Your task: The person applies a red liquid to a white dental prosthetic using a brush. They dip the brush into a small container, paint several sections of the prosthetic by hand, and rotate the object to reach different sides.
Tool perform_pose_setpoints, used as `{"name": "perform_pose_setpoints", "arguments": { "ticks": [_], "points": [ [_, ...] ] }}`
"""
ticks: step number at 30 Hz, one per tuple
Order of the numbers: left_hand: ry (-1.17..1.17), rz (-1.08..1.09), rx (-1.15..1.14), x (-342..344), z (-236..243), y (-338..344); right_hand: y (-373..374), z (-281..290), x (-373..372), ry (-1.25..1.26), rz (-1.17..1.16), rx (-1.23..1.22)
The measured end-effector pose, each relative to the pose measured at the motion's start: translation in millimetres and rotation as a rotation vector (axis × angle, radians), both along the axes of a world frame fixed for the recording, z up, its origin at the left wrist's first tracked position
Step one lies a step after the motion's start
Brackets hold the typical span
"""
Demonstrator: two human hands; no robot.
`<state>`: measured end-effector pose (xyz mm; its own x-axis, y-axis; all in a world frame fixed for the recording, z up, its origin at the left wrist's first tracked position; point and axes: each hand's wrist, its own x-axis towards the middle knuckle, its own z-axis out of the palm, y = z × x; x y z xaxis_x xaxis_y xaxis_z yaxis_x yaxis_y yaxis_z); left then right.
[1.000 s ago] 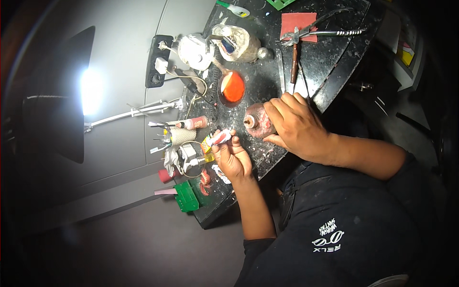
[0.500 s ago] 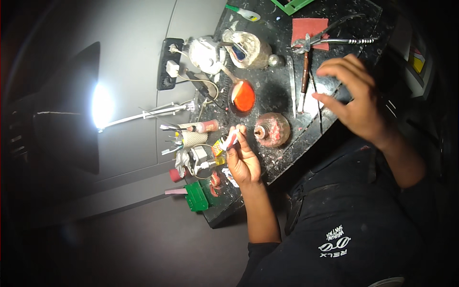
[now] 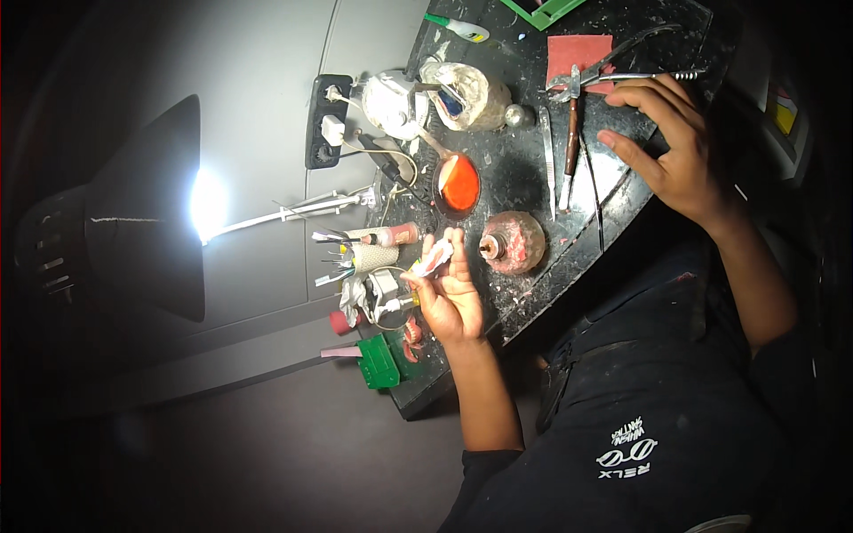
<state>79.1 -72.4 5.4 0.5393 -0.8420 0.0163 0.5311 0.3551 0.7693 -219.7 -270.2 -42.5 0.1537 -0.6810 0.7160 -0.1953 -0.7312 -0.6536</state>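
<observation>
My left hand (image 3: pixel 455 306) is palm up near the table's left end, with a small white and pink piece (image 3: pixel 435 258) held between the thumb and outstretched fingers. Its exact kind is too small to make out. A round glass burner (image 3: pixel 513 242) with a metal neck and pink residue stands just right of those fingers. My right hand (image 3: pixel 671 147) hovers at the right, empty, fingers apart and curved. Close to it are pliers (image 3: pixel 613 71), a wooden-handled knife (image 3: pixel 570 147), a scalpel handle (image 3: pixel 546 160) and a thin dark tool (image 3: pixel 593 191). A pink wax sheet (image 3: pixel 569 55) lies beneath the pliers.
A round dish of orange-red material (image 3: pixel 458 185) and a plaster-crusted pot (image 3: pixel 471 93) stand beyond the burner. A tool holder (image 3: pixel 373 258), pink dentures (image 3: pixel 411 338) and a green box (image 3: pixel 379 362) crowd the left end. A lit lamp (image 3: pixel 209 204) and power strip (image 3: pixel 327 124) are farther left.
My left fingers have spread and straightened, turning the white and pink piece flatter. My right hand has moved up toward the pliers. The whole view has shifted slightly.
</observation>
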Motion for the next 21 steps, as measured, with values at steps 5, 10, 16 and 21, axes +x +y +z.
{"name": "perform_pose_setpoints", "arguments": {
  "ticks": [5, 10, 16, 21],
  "points": [
    [-0.176, 0.077, 0.236, 35, -27, 14, 0, -1, 1, 0.143, -0.042, -0.034],
    [-0.081, 0.031, 0.133, 1, 4, -2, 1, -8, 1, 0.189, -0.08, -0.043],
    [-0.597, 0.04, 0.119, -17, 18, -3, 2, -4, -1, 0.209, -0.053, 0.003],
    [-0.607, -0.074, 0.092, -27, 20, -2, 2, 4, -4, 0.238, -0.03, 0.029]
  ]
}}
